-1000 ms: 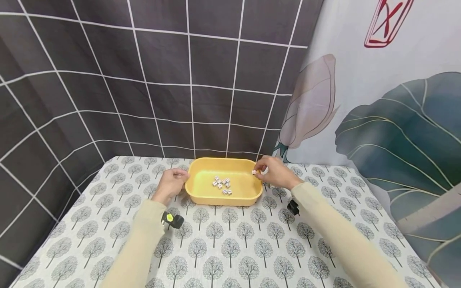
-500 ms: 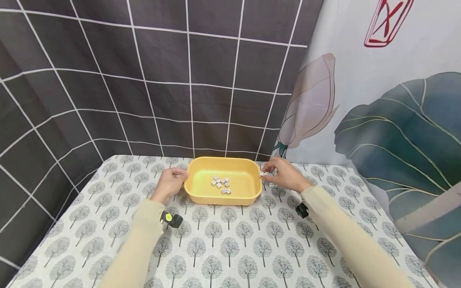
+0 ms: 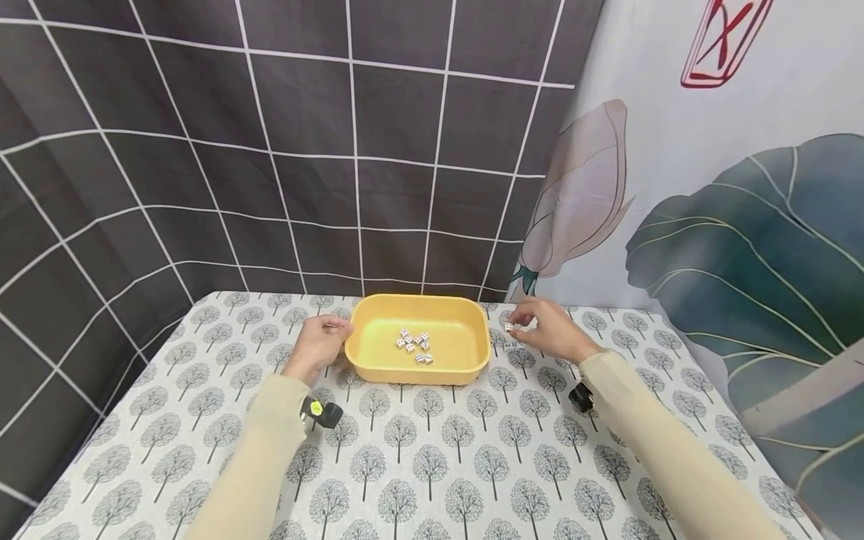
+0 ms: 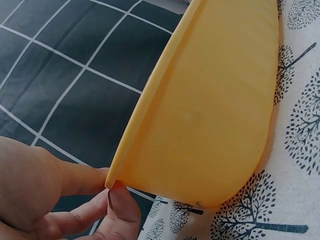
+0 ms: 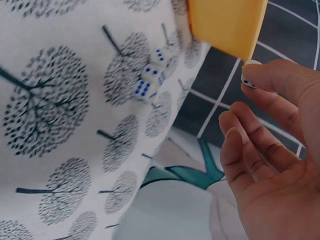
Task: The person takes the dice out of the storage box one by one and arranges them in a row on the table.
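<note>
Desk (image 3: 432, 431): tree-print cloth, both forearms reaching in across the near part of it.
Left grip (image 3: 319, 346): thumb and finger pinching the rim at the left end of the yellow tub (image 3: 459, 341).
Tub's long axis: side to side, so its short ends point at the two grips.
Pile in the tub: a bunch of white dice (image 3: 409, 348) around the middle, with a pair sitting a bit nearer than the others.
Loose ones outside: a few spare dice (image 5: 151, 71) with blue pips, on the desk off the tub's right end. Blurry and half lost under the right grip (image 3: 550, 330) in the head view, so don't ask me for a count.
Right grip: thumb and index pinching a single die (image 3: 509, 327), which looks like it's off the cloth.
Die vs tub: this is the bit that matters imo. The die's outside, right of the rim and not touching it, so the tub lies just left of the fingertips. Right grip's way closer to it.
Vs a second ago: right grip had a die over the tub's right rim, now it's further right with cloth showing between. Left grip and pile look the same.
</note>
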Demonstrator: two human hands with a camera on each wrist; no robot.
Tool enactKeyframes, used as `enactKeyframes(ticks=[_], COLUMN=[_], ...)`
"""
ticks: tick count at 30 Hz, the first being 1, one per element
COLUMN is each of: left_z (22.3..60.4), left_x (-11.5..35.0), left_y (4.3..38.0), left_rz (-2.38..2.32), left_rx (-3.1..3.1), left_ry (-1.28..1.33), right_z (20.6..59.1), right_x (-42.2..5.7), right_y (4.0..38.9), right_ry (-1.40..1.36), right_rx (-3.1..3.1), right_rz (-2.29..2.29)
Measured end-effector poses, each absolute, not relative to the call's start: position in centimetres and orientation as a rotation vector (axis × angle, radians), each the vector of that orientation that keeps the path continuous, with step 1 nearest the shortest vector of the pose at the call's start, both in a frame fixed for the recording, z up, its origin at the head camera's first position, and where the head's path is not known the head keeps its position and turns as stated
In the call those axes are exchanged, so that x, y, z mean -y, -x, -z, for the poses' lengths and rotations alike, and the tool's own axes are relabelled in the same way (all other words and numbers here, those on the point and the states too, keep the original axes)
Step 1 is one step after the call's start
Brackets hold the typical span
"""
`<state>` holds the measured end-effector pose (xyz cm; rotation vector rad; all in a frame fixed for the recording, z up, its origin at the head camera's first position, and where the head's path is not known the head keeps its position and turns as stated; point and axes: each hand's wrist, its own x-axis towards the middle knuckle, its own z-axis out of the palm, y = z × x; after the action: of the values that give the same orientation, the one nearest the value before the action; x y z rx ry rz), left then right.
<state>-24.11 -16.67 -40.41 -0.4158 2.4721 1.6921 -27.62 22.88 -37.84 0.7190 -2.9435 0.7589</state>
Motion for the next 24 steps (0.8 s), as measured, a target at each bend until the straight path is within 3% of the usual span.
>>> enactKeyframes(ticks=[24], left_z=[40.4], left_x=[16.7], left_y=[24.1], left_rz=[-1.69], left_rx=[-2.469], left_ry=[0.422], right_z=[41.1], right_x=[-26.8], right_y=[28.8], right_ry=[-0.651], right_rx=[3.002], right_rz=[-0.679])
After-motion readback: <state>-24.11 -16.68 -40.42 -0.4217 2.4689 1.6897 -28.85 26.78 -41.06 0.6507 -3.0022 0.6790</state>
